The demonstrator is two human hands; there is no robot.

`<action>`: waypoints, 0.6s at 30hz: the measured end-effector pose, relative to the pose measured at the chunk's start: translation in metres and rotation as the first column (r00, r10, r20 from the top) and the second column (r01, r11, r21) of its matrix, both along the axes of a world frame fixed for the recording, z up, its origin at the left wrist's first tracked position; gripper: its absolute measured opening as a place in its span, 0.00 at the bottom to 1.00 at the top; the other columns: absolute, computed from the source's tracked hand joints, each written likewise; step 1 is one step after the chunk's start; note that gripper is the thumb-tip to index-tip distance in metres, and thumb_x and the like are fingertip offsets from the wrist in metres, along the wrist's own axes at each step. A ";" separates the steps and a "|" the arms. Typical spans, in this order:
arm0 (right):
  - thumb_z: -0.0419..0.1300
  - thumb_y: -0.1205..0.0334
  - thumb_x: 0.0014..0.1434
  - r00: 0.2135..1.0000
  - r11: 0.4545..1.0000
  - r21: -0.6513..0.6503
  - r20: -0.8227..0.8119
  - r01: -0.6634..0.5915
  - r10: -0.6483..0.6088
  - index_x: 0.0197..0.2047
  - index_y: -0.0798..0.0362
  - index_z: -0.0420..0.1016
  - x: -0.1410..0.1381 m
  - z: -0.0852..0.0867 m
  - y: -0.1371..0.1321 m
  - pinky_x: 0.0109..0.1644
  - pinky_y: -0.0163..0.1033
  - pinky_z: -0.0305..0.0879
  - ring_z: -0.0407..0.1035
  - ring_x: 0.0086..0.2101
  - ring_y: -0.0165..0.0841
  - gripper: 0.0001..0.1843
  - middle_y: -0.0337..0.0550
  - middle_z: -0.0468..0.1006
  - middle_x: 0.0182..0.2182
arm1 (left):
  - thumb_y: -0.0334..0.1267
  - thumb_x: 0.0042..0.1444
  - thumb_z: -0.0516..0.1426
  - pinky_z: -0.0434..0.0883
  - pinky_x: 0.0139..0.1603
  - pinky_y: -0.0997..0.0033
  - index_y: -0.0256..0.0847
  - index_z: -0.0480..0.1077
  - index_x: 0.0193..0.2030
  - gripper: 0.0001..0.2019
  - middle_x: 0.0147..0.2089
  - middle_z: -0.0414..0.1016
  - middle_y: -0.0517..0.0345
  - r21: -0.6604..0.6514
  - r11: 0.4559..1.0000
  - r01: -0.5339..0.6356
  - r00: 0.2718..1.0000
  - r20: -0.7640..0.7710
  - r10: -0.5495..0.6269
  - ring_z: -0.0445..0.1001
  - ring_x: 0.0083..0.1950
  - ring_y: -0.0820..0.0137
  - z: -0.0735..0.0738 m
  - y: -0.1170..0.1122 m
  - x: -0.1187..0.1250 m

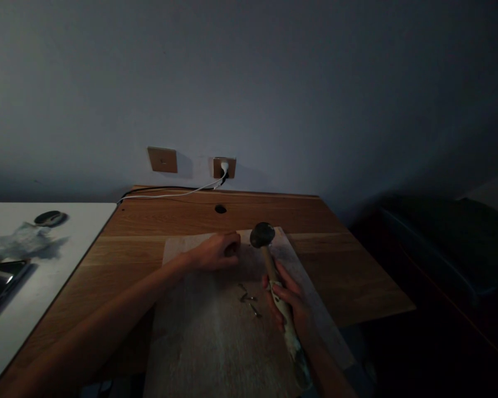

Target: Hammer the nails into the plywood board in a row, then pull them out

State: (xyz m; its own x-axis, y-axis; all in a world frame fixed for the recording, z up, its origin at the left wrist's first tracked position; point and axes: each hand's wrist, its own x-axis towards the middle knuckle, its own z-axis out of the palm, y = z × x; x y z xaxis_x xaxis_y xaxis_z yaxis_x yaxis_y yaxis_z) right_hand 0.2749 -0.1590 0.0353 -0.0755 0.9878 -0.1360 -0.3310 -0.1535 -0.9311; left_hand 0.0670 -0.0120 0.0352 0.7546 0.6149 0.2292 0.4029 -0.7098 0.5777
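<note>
My right hand (288,298) is wrapped round the pale handle of a mallet (262,235), whose dark rounded head points up and away over the board. The lower handle looks worn or wrapped. Near the far edge of a flat wooden board (199,342), my left hand (219,251) is closed, thumb and fingers curled towards each other. Whatever its fingertips hold, if anything, is too dark to make out. Between the hands and nearer to me, several loose metal nails or screws (254,309) lie on the board.
The board rests on a brown wooden table (340,265). At left, a white tabletop (87,226) bears a round dark lid-like object (50,218), crumpled clear plastic (22,242) and a dark device (2,282). Cables run to a wall socket (229,160). A dark cushioned piece (452,237) stands right.
</note>
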 end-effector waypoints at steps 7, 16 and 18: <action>0.61 0.55 0.61 0.998 0.999 0.030 -0.058 0.010 -0.009 0.57 0.49 0.67 0.004 0.000 0.001 0.10 0.26 0.56 0.54 0.13 0.18 0.21 0.35 0.71 0.35 | 0.42 0.48 0.64 0.65 0.30 0.67 0.41 0.72 0.34 0.10 0.36 0.75 0.54 0.128 0.964 0.232 0.919 -0.354 -0.174 0.73 0.32 0.65 0.019 -0.036 0.011; 0.62 0.55 0.60 0.998 1.000 0.005 -0.068 -0.002 0.002 0.62 0.46 0.64 0.003 -0.001 0.002 0.10 0.27 0.55 0.54 0.13 0.18 0.27 0.37 0.72 0.38 | 0.29 0.50 0.60 0.66 0.31 0.69 0.40 0.72 0.32 0.03 0.31 0.75 0.57 0.080 0.985 0.150 0.936 -0.332 -0.116 0.75 0.31 0.66 0.024 -0.019 -0.001; 0.61 0.55 0.61 0.997 1.000 0.008 -0.074 -0.007 0.008 0.60 0.48 0.65 0.003 -0.002 0.002 0.10 0.26 0.55 0.54 0.13 0.18 0.25 0.38 0.72 0.38 | 0.28 0.50 0.59 0.65 0.31 0.70 0.41 0.72 0.34 0.06 0.32 0.76 0.57 0.107 0.990 0.088 0.948 -0.315 -0.050 0.75 0.32 0.66 0.026 -0.008 -0.010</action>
